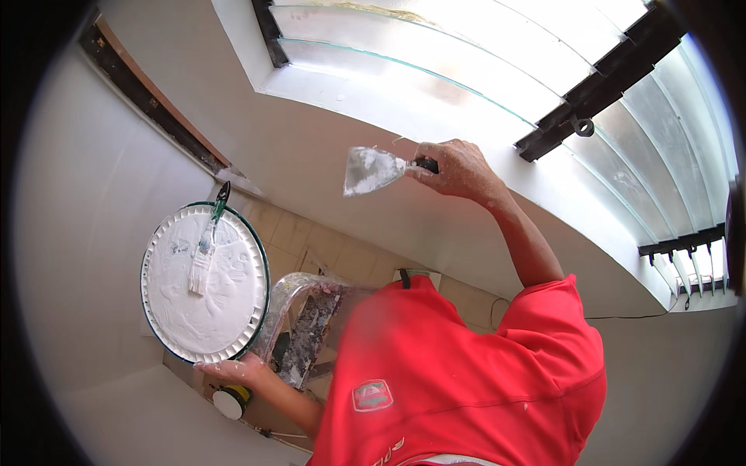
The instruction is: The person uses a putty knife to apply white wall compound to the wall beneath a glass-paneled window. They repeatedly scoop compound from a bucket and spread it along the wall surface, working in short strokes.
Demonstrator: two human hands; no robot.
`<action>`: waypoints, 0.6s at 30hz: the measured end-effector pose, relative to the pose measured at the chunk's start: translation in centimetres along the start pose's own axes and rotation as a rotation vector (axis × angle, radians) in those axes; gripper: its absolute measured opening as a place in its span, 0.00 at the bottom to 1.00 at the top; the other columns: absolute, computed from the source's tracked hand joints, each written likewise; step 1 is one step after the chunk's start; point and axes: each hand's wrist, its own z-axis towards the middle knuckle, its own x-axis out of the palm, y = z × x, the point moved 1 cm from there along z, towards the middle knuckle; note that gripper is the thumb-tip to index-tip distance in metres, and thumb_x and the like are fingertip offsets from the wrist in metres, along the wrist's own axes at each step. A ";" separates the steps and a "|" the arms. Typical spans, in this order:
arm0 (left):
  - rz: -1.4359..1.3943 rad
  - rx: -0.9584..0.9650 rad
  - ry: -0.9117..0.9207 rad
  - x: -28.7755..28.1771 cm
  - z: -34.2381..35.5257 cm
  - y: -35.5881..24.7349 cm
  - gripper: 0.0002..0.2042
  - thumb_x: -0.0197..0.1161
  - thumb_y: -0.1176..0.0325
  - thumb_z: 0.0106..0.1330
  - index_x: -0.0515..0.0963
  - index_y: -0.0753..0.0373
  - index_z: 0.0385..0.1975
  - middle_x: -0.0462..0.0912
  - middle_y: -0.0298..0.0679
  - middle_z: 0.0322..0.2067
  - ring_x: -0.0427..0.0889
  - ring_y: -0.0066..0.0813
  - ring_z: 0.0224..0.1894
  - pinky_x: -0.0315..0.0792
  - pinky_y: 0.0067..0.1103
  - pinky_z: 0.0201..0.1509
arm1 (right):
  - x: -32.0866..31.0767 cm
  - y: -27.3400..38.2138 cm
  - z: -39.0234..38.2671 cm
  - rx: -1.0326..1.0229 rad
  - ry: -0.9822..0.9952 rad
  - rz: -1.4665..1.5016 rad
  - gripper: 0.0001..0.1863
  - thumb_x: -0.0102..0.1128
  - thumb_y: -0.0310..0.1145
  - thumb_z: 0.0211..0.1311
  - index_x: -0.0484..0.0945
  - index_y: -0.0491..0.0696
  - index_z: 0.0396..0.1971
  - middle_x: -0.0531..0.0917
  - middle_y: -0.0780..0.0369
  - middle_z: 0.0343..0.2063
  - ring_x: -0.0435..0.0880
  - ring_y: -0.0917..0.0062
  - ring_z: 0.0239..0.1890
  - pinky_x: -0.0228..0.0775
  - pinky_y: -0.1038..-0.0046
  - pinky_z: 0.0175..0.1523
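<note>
My right hand [458, 169] clenches the putty knife [371, 169] flat to the wall [311, 155] while my left hand [233, 370] grips the putty-filled lid [205, 281] level

A single head-worn fisheye view looks steeply down from close above the person's red shirt [458, 373], wall and louvred window [497, 62] bending across the upper frame, tiled floor [326, 248] far below at centre.

Matt white paste coats the round tray [167, 256] and the metal putty knife [371, 169]; frosted glass louvres [466, 54].
</note>
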 end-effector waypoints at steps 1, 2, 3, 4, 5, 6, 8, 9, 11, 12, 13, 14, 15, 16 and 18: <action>0.018 0.015 -0.017 0.0 -0.1 -0.1 0.35 0.42 0.47 0.81 0.53 0.75 0.73 0.58 0.56 0.73 0.65 0.46 0.72 0.60 0.41 0.77 | 0.6 -0.2 0.0 0.031 0.018 -0.019 0.19 0.62 0.48 0.65 0.84 0.45 0.38 0.88 0.53 0.31 0.87 0.56 0.37 0.76 0.57 0.44; 0.045 0.024 -0.041 -0.1 -0.3 -0.2 0.35 0.42 0.47 0.81 0.53 0.75 0.73 0.58 0.56 0.73 0.65 0.46 0.72 0.60 0.40 0.77 | 1.1 -0.4 -0.2 0.082 0.071 -0.034 0.19 0.63 0.48 0.64 0.84 0.45 0.37 0.88 0.53 0.30 0.87 0.57 0.37 0.76 0.58 0.43; 0.005 -0.012 -0.041 -0.1 -0.2 -0.2 0.34 0.42 0.48 0.82 0.53 0.76 0.72 0.58 0.56 0.73 0.66 0.46 0.71 0.60 0.39 0.77 | 1.4 -0.7 -0.7 0.121 0.108 -0.051 0.18 0.64 0.47 0.63 0.85 0.45 0.36 0.88 0.54 0.30 0.87 0.57 0.36 0.76 0.58 0.43; 0.023 -0.001 -0.043 -0.1 -0.4 -0.2 0.34 0.42 0.49 0.82 0.54 0.76 0.72 0.59 0.56 0.72 0.66 0.46 0.71 0.61 0.39 0.77 | 1.5 -1.0 -1.2 0.124 0.039 -0.043 0.18 0.64 0.47 0.63 0.85 0.45 0.35 0.87 0.54 0.29 0.87 0.57 0.35 0.76 0.59 0.42; 0.043 0.013 -0.052 0.0 -0.5 -0.3 0.34 0.42 0.49 0.82 0.54 0.76 0.72 0.59 0.56 0.72 0.67 0.46 0.71 0.61 0.39 0.77 | 1.3 -1.2 -1.9 0.117 -0.046 -0.034 0.17 0.65 0.46 0.62 0.85 0.45 0.34 0.87 0.55 0.28 0.86 0.58 0.34 0.76 0.59 0.41; 0.059 0.032 -0.054 0.1 -0.6 -0.3 0.34 0.42 0.49 0.82 0.54 0.76 0.71 0.60 0.56 0.72 0.67 0.46 0.71 0.61 0.39 0.77 | 1.1 -1.3 -2.5 0.100 -0.126 -0.014 0.17 0.66 0.46 0.62 0.85 0.45 0.33 0.87 0.56 0.27 0.86 0.58 0.33 0.75 0.60 0.41; 0.053 0.052 -0.058 0.5 -0.8 -0.4 0.33 0.42 0.49 0.82 0.55 0.76 0.71 0.60 0.55 0.71 0.67 0.45 0.70 0.61 0.39 0.77 | 0.1 -1.6 -4.0 0.187 -0.204 -0.082 0.15 0.67 0.43 0.61 0.84 0.44 0.32 0.86 0.56 0.26 0.86 0.59 0.31 0.75 0.61 0.39; 0.050 0.057 -0.065 0.7 -0.9 -0.5 0.33 0.41 0.49 0.82 0.55 0.76 0.71 0.61 0.55 0.71 0.67 0.45 0.70 0.60 0.39 0.77 | -0.5 -1.6 -4.8 0.223 -0.237 -0.110 0.15 0.67 0.42 0.61 0.84 0.44 0.31 0.86 0.56 0.25 0.86 0.59 0.30 0.75 0.61 0.38; 0.058 0.060 -0.057 1.0 -1.2 -0.7 0.33 0.41 0.49 0.82 0.56 0.75 0.71 0.61 0.55 0.71 0.67 0.45 0.70 0.59 0.39 0.77 | -1.4 -1.4 -5.9 0.301 -0.215 -0.200 0.14 0.67 0.42 0.61 0.83 0.44 0.30 0.86 0.56 0.25 0.86 0.60 0.29 0.75 0.61 0.37; 0.066 0.054 -0.060 1.0 -1.3 -0.8 0.33 0.41 0.49 0.82 0.56 0.75 0.71 0.61 0.54 0.71 0.67 0.45 0.70 0.59 0.39 0.78 | -1.8 -1.3 -6.3 0.360 -0.194 -0.252 0.14 0.67 0.42 0.60 0.83 0.44 0.30 0.86 0.55 0.24 0.86 0.60 0.28 0.74 0.60 0.37; 0.063 0.046 -0.049 1.0 -1.4 -0.8 0.33 0.40 0.49 0.82 0.56 0.75 0.71 0.60 0.54 0.72 0.66 0.44 0.71 0.58 0.39 0.78 | -2.0 -1.1 -6.4 0.384 -0.148 -0.268 0.16 0.66 0.44 0.62 0.83 0.44 0.31 0.85 0.55 0.24 0.86 0.61 0.28 0.75 0.60 0.36; 0.062 0.035 -0.048 1.0 -1.5 -0.9 0.33 0.40 0.49 0.82 0.55 0.74 0.71 0.60 0.53 0.72 0.65 0.44 0.71 0.58 0.39 0.78 | -2.1 -0.8 -6.3 0.381 -0.141 -0.259 0.17 0.65 0.44 0.62 0.83 0.44 0.31 0.85 0.54 0.23 0.86 0.61 0.28 0.74 0.60 0.36; 0.058 0.041 -0.026 0.9 -1.4 -0.9 0.33 0.40 0.49 0.82 0.55 0.74 0.72 0.59 0.53 0.72 0.65 0.44 0.72 0.57 0.39 0.79 | -2.1 -0.6 -6.0 0.374 -0.133 -0.255 0.17 0.65 0.45 0.63 0.83 0.43 0.31 0.85 0.54 0.23 0.86 0.60 0.28 0.74 0.59 0.36; 0.043 0.020 -0.035 0.8 -1.3 -0.8 0.32 0.40 0.49 0.82 0.55 0.73 0.72 0.59 0.52 0.73 0.65 0.44 0.72 0.57 0.38 0.79 | -2.1 -0.3 -5.7 0.392 -0.111 -0.259 0.18 0.64 0.46 0.63 0.82 0.43 0.31 0.85 0.54 0.23 0.86 0.60 0.28 0.74 0.58 0.36; 0.012 0.009 -0.016 0.6 -0.8 -0.7 0.32 0.40 0.49 0.82 0.55 0.72 0.72 0.59 0.52 0.73 0.64 0.44 0.72 0.56 0.38 0.79 | -2.1 0.3 -4.5 0.305 -0.142 -0.290 0.18 0.65 0.46 0.64 0.84 0.43 0.31 0.86 0.53 0.23 0.87 0.61 0.26 0.76 0.60 0.37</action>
